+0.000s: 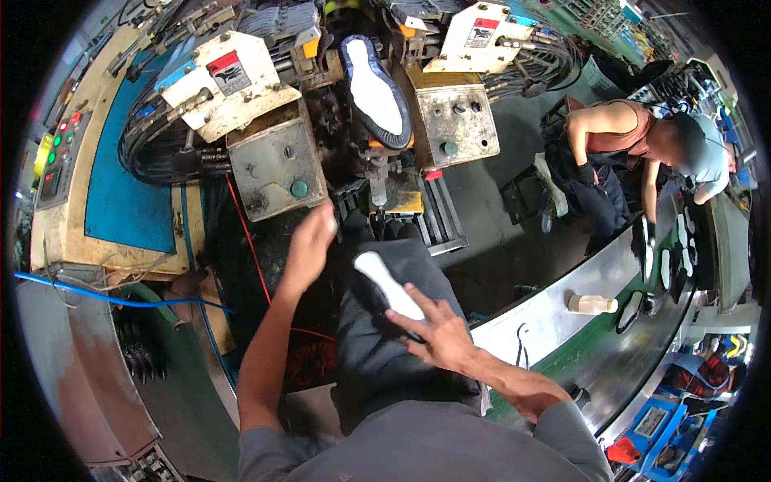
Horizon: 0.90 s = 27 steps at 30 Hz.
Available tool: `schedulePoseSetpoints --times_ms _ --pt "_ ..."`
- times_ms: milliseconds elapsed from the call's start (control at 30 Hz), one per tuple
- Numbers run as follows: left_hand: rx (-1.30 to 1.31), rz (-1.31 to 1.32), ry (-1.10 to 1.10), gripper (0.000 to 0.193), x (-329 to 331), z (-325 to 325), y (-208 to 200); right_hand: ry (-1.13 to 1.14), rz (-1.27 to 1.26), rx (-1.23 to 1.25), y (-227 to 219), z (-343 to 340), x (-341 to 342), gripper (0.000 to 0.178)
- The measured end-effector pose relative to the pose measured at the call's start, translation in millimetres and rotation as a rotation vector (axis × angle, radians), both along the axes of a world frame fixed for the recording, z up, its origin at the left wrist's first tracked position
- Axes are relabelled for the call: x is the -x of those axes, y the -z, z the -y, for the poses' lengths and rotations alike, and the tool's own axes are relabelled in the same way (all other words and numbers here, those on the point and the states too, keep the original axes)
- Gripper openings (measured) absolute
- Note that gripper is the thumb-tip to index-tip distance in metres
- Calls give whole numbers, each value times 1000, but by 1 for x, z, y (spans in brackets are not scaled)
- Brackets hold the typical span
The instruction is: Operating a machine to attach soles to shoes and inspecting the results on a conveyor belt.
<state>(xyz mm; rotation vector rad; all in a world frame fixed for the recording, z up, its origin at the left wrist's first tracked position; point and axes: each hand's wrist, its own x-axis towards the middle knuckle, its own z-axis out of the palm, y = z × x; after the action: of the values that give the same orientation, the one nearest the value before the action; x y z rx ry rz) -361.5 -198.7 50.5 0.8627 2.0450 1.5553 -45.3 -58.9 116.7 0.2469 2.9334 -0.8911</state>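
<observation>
My right hand (440, 331) grips a dark shoe upper (371, 291) with a white underside (389, 283), held over my lap. The fingers lie across its near end. My left hand (309, 247) is raised just below a worn metal control box (269, 165) with a green button (299, 189). Blur hides how its fingers are set, and no object shows in it. Ahead, a dark blue shoe upper (404, 112) sits sole up in the machine, its white bottom (374, 90) facing me. A second control box (458, 120) with a green button (449, 149) stands to the right of it.
At the right a green conveyor belt (566, 357) with a metal edge carries a white bottle (593, 304) and several shoe parts (666, 269). A co-worker (614, 149) bends over its far end. Black hoses (132, 149) bunch at the left, and a blue cable (120, 297) crosses there.
</observation>
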Motion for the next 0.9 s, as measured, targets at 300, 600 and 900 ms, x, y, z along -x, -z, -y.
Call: schedulePoseSetpoints --times_ms 300,600,900 --pt "-493 1000 -48 38 152 -204 -105 272 -366 -361 -91 -95 63 73" --pt "-429 750 46 71 22 -50 -157 217 -492 -451 -108 -144 260 76" --pt "-708 1410 -44 87 -24 36 -95 294 -412 -456 -53 -113 310 73"
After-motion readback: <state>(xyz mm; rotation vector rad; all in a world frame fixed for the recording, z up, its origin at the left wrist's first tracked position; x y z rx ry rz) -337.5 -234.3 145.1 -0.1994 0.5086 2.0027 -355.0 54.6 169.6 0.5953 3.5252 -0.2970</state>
